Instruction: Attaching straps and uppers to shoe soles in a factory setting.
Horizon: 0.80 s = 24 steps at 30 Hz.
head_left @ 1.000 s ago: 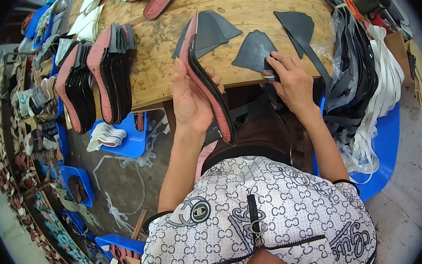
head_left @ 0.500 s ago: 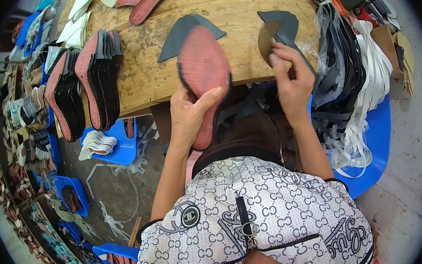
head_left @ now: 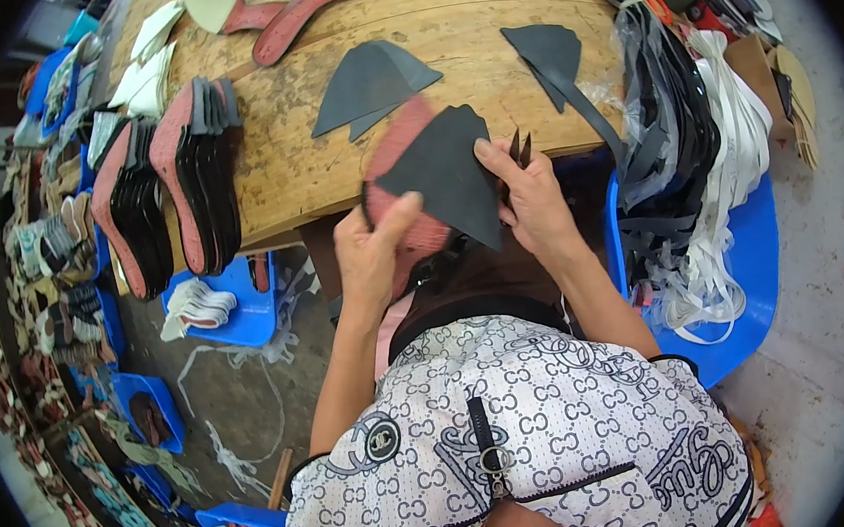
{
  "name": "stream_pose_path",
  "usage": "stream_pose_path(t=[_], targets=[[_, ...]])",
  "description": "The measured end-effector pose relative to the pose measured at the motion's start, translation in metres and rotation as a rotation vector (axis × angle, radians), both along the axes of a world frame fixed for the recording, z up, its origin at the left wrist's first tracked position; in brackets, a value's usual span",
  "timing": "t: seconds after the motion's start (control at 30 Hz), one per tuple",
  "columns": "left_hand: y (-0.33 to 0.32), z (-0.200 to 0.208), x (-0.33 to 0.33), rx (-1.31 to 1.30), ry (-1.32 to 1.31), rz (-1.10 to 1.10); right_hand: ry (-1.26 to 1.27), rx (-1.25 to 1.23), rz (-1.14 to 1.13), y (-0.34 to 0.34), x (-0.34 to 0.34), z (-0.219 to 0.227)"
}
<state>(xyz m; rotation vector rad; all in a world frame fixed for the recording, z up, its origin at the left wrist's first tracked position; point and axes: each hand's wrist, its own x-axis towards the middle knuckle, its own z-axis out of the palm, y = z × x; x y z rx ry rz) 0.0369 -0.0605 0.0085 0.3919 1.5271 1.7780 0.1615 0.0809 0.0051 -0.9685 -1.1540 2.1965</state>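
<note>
Since 1 second ago, the dark grey piece point(head_left: 454, 175) has left the table point(head_left: 284, 175) and come up in my right hand point(head_left: 534, 193), across the front of the red insole point(head_left: 390, 151), which has turned from edge-on to show its broad face.

At far left, the shelves point(head_left: 54, 416) are crowded with parts. Next come 2 stacks of insoles point(head_left: 198, 173) with black edges, side by side at the table's left end, and below them a blue tray point(head_left: 256, 313) with a white bundle point(head_left: 198, 305) in it. Farther up the wood lie pale-toed insoles point(head_left: 305, 18) and then some grey pieces, overlapping.

My left hand point(head_left: 366, 253) is closed on the red insole, thumb on its face, just off the table's near edge; it is slightly blurred. The dark grey piece hides much of it, and I cannot tell whether the 2 touch. My right hand pinches that piece by its right edge, thumb on top, and a dark pointed tool point(head_left: 527, 151) with 2 tips sticks up from the same hand.

Farther right, more grey parts point(head_left: 549, 57) lie on the wood, then dark strips point(head_left: 675, 111) and white strips point(head_left: 739, 95) hang into a blue basin point(head_left: 756, 234).
</note>
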Motion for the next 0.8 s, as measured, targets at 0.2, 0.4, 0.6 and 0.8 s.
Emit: stream_pose_path(t=[0.2, 0.4, 0.6, 0.8], targets=[[-0.026, 0.012, -0.008, 0.222, -0.307, 0.033, 0.093, -0.087, 0.025, 0.014, 0.0, 0.015], [-0.011, 0.036, 0.002, 0.005, -0.295, -0.289, 0.105, -0.221, 0.238, 0.012, 0.001, 0.039], [-0.016, 0.023, -0.003, 0.035, -0.301, -0.253, 0.089, -0.15, 0.292, 0.015, 0.006, 0.034], [-0.014, 0.022, -0.002, 0.044, -0.314, -0.261, 0.1, -0.179, 0.278, 0.012, 0.002, 0.035]])
